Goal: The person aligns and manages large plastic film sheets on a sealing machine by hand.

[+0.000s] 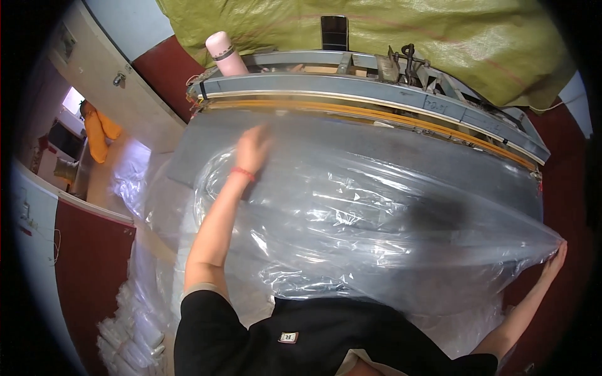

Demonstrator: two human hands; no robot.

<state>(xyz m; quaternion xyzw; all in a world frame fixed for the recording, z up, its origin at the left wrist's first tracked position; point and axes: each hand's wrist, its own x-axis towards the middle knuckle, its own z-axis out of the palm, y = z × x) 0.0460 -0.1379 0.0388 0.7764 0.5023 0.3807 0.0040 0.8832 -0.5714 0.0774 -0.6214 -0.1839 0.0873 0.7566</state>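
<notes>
A wide sheet of clear plastic film (376,213) lies wrinkled and shiny over a dark grey work table (200,135). At the far right, my right hand (555,258) has its fingers closed on the film's corner, which is drawn taut to a point past the table's end. My left hand (252,151), with a red band at the wrist, is over the left part of the table near the film's far edge. Its fingers are smeared by motion, so their closing cannot be made out.
A long grey metal bar (376,91) with orange strips crosses the table's back. Behind it stand a pink bottle (227,55), a dark phone-like slab (334,33) and a green woven sheet (439,37). Bundled clear plastic (132,326) lies at lower left, near an open door (116,75).
</notes>
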